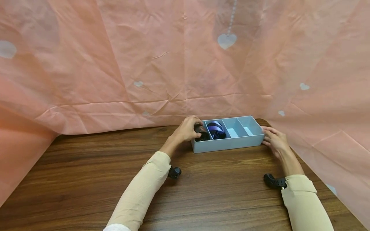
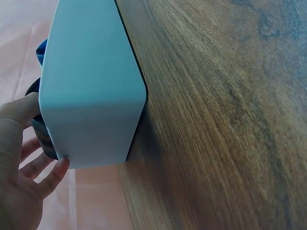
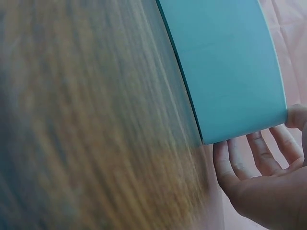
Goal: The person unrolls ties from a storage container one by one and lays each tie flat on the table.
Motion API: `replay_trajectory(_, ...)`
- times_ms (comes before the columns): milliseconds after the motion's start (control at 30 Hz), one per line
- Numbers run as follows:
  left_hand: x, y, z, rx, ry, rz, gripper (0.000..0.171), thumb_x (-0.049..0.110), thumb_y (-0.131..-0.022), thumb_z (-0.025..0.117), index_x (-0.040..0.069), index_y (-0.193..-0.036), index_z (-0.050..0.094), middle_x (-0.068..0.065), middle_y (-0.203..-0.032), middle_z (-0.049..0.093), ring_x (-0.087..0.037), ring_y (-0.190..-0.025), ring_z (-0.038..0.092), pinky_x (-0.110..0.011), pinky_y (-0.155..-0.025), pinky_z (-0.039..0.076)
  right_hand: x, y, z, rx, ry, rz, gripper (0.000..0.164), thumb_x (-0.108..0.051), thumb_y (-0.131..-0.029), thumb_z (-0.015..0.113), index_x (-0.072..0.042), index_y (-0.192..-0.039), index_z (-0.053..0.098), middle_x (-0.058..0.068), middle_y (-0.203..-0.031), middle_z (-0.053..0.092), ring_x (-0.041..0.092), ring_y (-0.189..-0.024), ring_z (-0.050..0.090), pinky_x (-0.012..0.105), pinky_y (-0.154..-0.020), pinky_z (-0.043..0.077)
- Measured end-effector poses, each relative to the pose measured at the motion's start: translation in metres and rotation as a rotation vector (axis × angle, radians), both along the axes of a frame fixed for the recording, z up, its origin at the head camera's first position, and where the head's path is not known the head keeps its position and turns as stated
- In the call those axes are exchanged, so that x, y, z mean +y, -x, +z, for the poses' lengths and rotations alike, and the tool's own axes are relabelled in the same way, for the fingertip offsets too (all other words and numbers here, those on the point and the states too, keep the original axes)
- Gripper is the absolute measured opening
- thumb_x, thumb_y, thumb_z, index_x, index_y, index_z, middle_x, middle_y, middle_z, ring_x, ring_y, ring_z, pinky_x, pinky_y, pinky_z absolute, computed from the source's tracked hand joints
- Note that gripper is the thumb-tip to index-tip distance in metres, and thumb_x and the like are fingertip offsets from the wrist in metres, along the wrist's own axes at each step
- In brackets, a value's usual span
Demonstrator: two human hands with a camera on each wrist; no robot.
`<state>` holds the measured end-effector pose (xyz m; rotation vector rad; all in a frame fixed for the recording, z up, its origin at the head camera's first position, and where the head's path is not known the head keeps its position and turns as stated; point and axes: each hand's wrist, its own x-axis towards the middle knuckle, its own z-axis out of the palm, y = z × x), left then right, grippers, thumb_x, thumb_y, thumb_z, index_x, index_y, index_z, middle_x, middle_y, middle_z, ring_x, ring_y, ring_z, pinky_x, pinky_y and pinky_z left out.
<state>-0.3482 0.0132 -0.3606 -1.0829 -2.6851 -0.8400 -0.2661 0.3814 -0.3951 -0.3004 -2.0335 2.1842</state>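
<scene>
A pale blue divided box (image 1: 228,145) stands on the wooden table, its compartments in a row. In the leftmost compartment is a dark brown rolled necktie (image 1: 204,136), and my left hand (image 1: 186,129) holds it between thumb and fingers. The left wrist view shows the left hand (image 2: 24,158) at the box's end, part of the dark roll (image 2: 43,136) between the fingers. The second compartment holds a blue and purple striped rolled necktie (image 1: 216,128). At the opposite end, my right hand (image 1: 276,141) touches the box's end wall with its fingertips, thumb near the rim.
The brown wooden table (image 1: 86,173) extends left and toward the front. A pink curtain (image 1: 162,64) with pale hearts hangs right behind the box and along the right side. The two right compartments (image 1: 242,126) show bare floors.
</scene>
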Motion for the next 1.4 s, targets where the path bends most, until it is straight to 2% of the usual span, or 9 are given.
replay_trajectory(200, -0.002, 0.002, -0.004, 0.002, -0.045, 0.000, 0.039, 0.007, -0.079, 0.084, 0.001, -0.116, 0.075, -0.013, -0.125, 0.067, -0.031, -0.123, 0.058, -0.042, -0.110, 0.043, -0.001, 0.001, -0.002, 0.029, 0.015, 0.020, 0.031, -0.013, -0.107, 0.056, -0.031, -0.090, 0.076, -0.018, -0.089, 0.070, 0.002, -0.082, 0.069, 0.022, -0.071, 0.058)
replay_trajectory(467, -0.004, 0.001, 0.000, 0.023, -0.099, -0.017, 0.038, 0.004, -0.077, 0.083, 0.000, -0.113, 0.075, -0.016, -0.122, 0.068, -0.033, -0.119, 0.061, -0.044, -0.107, 0.044, -0.002, 0.003, -0.001, 0.027, 0.003, 0.017, 0.030, -0.012, -0.107, 0.056, -0.029, -0.092, 0.076, -0.016, -0.088, 0.071, 0.002, -0.080, 0.069, 0.022, -0.069, 0.058)
replay_trajectory(867, -0.006, -0.003, 0.005, 0.017, -0.117, -0.022, 0.037, 0.003, -0.078, 0.082, 0.001, -0.114, 0.075, -0.014, -0.122, 0.067, -0.030, -0.120, 0.060, -0.039, -0.108, 0.045, -0.003, 0.003, -0.002, 0.029, 0.011, 0.010, 0.033, -0.010, -0.106, 0.056, -0.030, -0.090, 0.077, -0.016, -0.086, 0.071, 0.002, -0.079, 0.069, 0.021, -0.068, 0.058)
replay_trajectory(1100, -0.008, -0.004, 0.009, 0.038, -0.138, -0.025, 0.036, 0.003, -0.078, 0.082, 0.000, -0.112, 0.076, -0.015, -0.121, 0.066, -0.030, -0.117, 0.060, -0.039, -0.105, 0.046, -0.003, 0.005, -0.002, 0.026, 0.005, 0.011, 0.036, -0.010, -0.106, 0.055, -0.032, -0.087, 0.076, -0.016, -0.086, 0.071, 0.002, -0.079, 0.069, 0.021, -0.069, 0.058)
replay_trajectory(1400, -0.012, -0.006, 0.010, 0.060, -0.213, -0.017, 0.035, 0.002, -0.077, 0.083, 0.000, -0.111, 0.076, -0.016, -0.121, 0.066, -0.031, -0.115, 0.061, -0.041, -0.103, 0.048, -0.003, 0.006, -0.003, 0.027, -0.026, 0.003, 0.035, -0.011, -0.106, 0.056, -0.033, -0.088, 0.076, -0.017, -0.087, 0.070, 0.001, -0.079, 0.069, 0.021, -0.069, 0.058)
